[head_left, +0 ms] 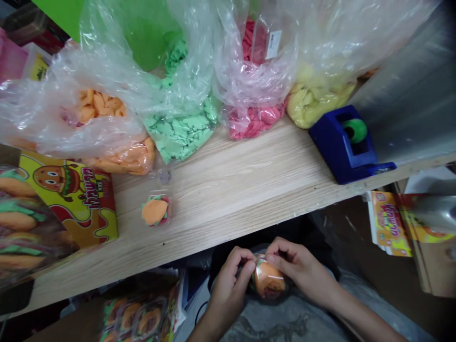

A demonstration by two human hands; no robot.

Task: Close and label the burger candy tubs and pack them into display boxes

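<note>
Burger-shaped dough toy (269,281) sits in its clear plastic wrapper (261,260), held up just below the front edge of the wooden shelf (228,190). Left hand (228,289) and right hand (299,266) are both pinching the wrapper's top with their fingers. Another wrapped burger (156,211) lies on the shelf, near an orange dough bag (119,159), with a green dough bag (181,135), pink dough bag (254,121), yellow dough bag (317,99) and blue tape dispenser (342,152) farther along.

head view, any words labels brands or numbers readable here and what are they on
Red lettering on the yellow burger box: too stylised to read.
White label on the pink-filled bag: too small to read.
Red lettering on the yellow card packs: too blurred to read.
</note>
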